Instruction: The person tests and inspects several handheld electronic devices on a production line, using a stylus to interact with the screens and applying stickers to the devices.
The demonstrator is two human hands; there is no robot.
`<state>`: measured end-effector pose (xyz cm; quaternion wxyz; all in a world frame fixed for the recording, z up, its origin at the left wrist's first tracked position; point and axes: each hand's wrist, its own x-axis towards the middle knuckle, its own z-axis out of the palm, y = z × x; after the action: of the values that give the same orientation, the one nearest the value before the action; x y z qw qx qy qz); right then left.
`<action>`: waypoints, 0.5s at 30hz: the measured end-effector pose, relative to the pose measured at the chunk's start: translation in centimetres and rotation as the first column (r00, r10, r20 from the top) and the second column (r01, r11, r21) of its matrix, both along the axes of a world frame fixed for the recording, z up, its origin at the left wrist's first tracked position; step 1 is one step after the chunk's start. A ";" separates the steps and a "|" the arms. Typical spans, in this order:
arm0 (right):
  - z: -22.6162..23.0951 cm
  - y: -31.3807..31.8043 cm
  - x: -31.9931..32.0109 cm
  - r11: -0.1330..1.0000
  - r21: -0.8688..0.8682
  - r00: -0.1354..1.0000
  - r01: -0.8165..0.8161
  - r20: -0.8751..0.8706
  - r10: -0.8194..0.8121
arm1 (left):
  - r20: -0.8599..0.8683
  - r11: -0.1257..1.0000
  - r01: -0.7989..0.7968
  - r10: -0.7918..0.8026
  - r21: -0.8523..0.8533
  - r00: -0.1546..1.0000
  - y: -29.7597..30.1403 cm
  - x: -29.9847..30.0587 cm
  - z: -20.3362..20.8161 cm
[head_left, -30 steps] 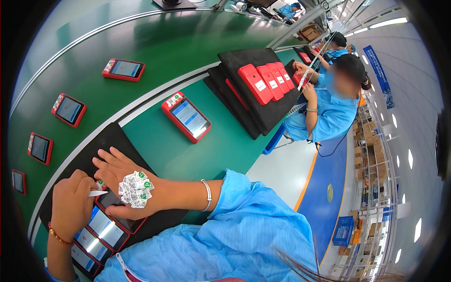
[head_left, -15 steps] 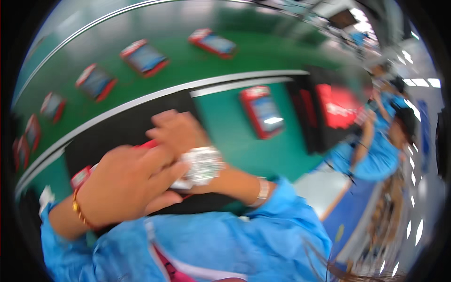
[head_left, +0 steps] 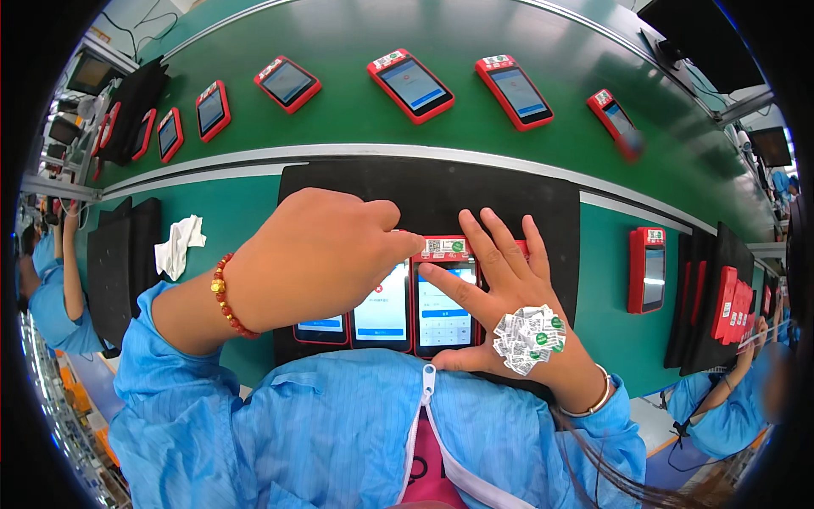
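Note:
On a black mat (head_left: 543,195) in front of me, red handheld terminals with lit screens lie side by side. My left hand (head_left: 318,259) is closed, thumb and index pressed together at the top edge of one terminal (head_left: 443,318), by the left end of its white label (head_left: 443,248). Whatever the fingertips pinch is too small to make out. My right hand (head_left: 513,293) lies open with fingers spread over that terminal's right side and the red edge beside it. A clump of small printed stickers (head_left: 530,339) covers the back of this hand. My left hand hides parts of the other terminals.
Beyond a metal rail, several red terminals (head_left: 411,85) lie on a green surface (head_left: 339,127). One more terminal (head_left: 649,270) sits right of the mat, near black foam sheets (head_left: 691,288). A crumpled white cloth (head_left: 179,246) lies at left. Blue-sleeved people (head_left: 716,416) work on both sides.
The view has swung and sharpened. My left hand, formerly across my right hand by the stickers, is now at a terminal's label. My right hand has spread over the terminal.

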<state>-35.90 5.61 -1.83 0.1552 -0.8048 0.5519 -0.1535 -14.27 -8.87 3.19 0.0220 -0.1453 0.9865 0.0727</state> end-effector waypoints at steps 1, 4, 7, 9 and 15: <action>0.0 0.0 0.1 1.000 0.009 1.000 0.004 0.004 -0.005 | 0.004 1.000 0.001 -0.001 0.006 1.000 -0.1 0.1 0.0; -0.1 -0.2 0.4 1.000 0.020 1.000 0.007 0.022 -0.007 | 0.041 0.999 0.036 -0.034 -0.035 0.999 -0.1 0.3 0.1; 0.0 -0.3 0.5 0.999 0.033 0.999 0.003 0.042 -0.004 | 0.102 0.998 0.025 -0.019 -0.057 0.995 0.1 0.4 -0.1; 0.0 -0.4 0.5 0.999 0.038 0.999 0.003 0.053 -0.005 | 0.034 0.996 0.029 -0.026 -0.086 0.999 0.3 0.7 -0.6; -0.4 -0.4 1.0 1.000 0.004 1.000 0.009 0.010 -0.009 | -0.293 0.998 -0.056 0.045 -0.030 0.955 0.6 2.2 -5.0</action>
<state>-34.88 5.20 -2.20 0.1587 -0.8013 0.5550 -0.1572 -12.12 -8.25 -1.84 -0.1288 -0.1585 0.9760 0.0752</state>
